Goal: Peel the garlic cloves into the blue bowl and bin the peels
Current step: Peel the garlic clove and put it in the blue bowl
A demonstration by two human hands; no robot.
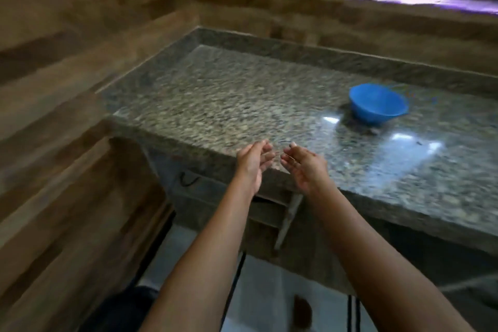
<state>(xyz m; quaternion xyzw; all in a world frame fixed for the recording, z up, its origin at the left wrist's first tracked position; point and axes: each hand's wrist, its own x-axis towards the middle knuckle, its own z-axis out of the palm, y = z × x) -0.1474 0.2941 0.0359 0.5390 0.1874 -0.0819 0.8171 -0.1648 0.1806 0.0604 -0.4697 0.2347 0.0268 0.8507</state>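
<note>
You held your left hand (252, 163) and right hand (304, 167) near each other over the counter's (215, 94) front edge, palms facing, fingers loosely curled and empty. The blue bowl (377, 104) stood on the counter, well to your right.

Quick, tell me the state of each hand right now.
Left hand: open, nothing visibly held.
Right hand: open, nothing visibly held.

glossy speckled granite counter (242, 94), smooth plastic blue bowl (377, 105).

Both hands (280, 163) empty over counter (215, 94) edge; blue bowl (377, 104) right.
</note>
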